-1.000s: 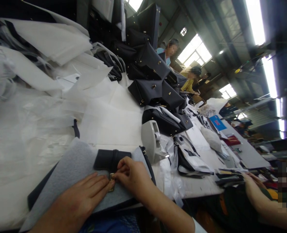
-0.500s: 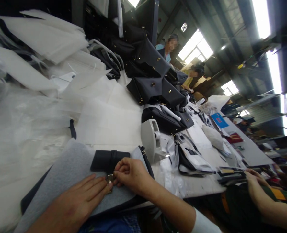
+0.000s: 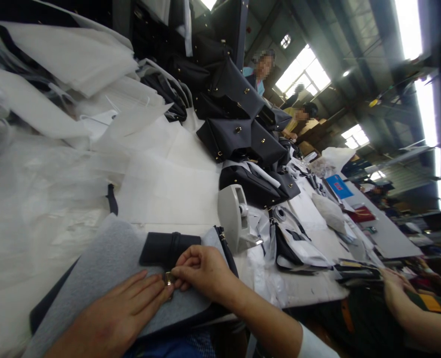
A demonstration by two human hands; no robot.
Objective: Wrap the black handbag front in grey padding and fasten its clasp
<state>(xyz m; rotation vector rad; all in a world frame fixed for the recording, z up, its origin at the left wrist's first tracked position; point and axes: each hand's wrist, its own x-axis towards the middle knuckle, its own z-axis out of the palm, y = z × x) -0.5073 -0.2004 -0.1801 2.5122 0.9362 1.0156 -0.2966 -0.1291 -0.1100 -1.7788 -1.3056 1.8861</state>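
Observation:
A grey felt-like piece (image 3: 104, 258) with dark edges lies at the near edge of the table. On it rests a black flat piece with a band (image 3: 170, 247). Just below that piece is a small gold metal clasp (image 3: 168, 279). My left hand (image 3: 119, 308) lies flat on the grey material, fingers stretched out, fingertips touching the clasp's left side. My right hand (image 3: 201, 271) comes from the right with curled fingers, thumb and forefinger pinching at the clasp's upper right edge.
A grey tape dispenser (image 3: 232, 219) stands right of the work. Behind it are piled black bags (image 3: 228, 136). Crumpled clear plastic (image 3: 37, 199) and white sheets (image 3: 171, 184) cover the left. At the right, another person's arm (image 3: 410, 308) reaches to the table.
My right thumb and forefinger have shifted slightly over the clasp's upper edge. My left hand stays nearly in place. The view has moved a little.

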